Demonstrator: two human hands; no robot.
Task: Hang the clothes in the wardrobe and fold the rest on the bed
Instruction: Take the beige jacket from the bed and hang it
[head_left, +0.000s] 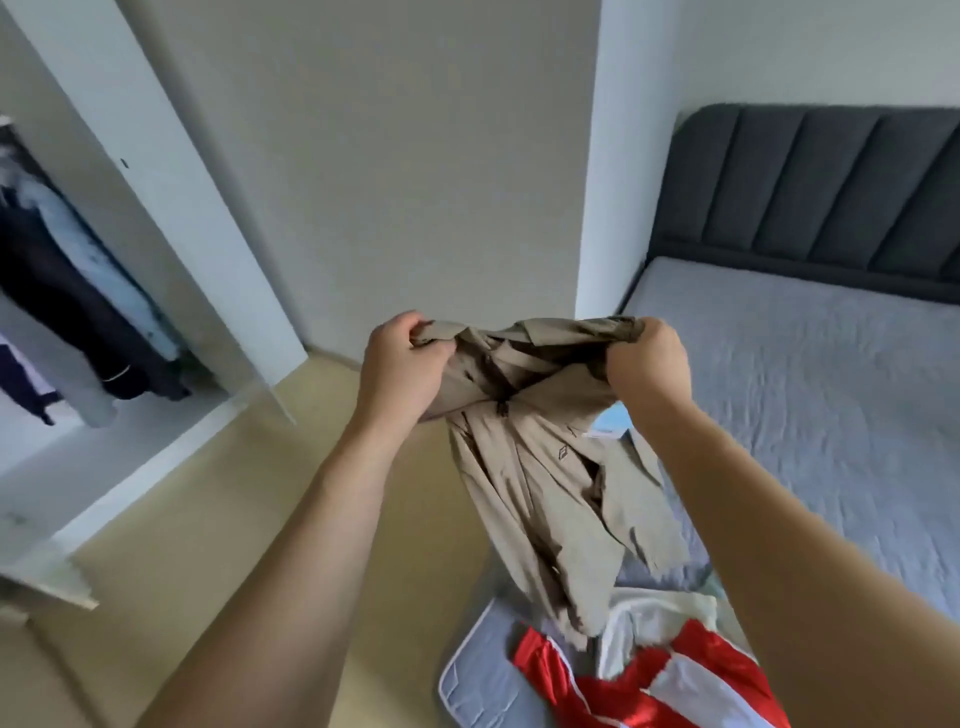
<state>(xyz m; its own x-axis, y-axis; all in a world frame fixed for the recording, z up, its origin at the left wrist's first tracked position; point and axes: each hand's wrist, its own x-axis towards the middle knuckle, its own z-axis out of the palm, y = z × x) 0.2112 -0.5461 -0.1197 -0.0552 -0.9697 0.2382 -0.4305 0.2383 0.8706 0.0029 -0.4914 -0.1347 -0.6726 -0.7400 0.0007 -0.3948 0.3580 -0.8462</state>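
beige cloth hung between the person's two raised hands, out past the near corner of the bed (810, 395) and over the floor. it was a thin tan jacket (550, 467), or a shirt of that cut. the left hand (402, 364) had its fingers curled round a bunch of fabric at one shoulder, and the right hand (647, 358) was clenched on a bunch at the other, so the collar sagged between them. the body and sleeves drooped in loose folds, the hem just reaching the heap at the bed's near edge.

it looked light and quite limp, with no stiffness to hold a shape, and probably a little slick. i judged the shoulders the right places to hold it, where a hanger would later sit. a pinch lower down would only let it slump.

on the chest was a small dark logo (563, 454), something like a boxed letter, too small to read for sure. no other writing showed.

a red and white garment (691, 680) lay crumpled at the near edge of the bed, with pale cloth beside it. to the left the wardrobe (171, 218) stood open, dark and pale blue hanging clothes (78, 291) already inside.
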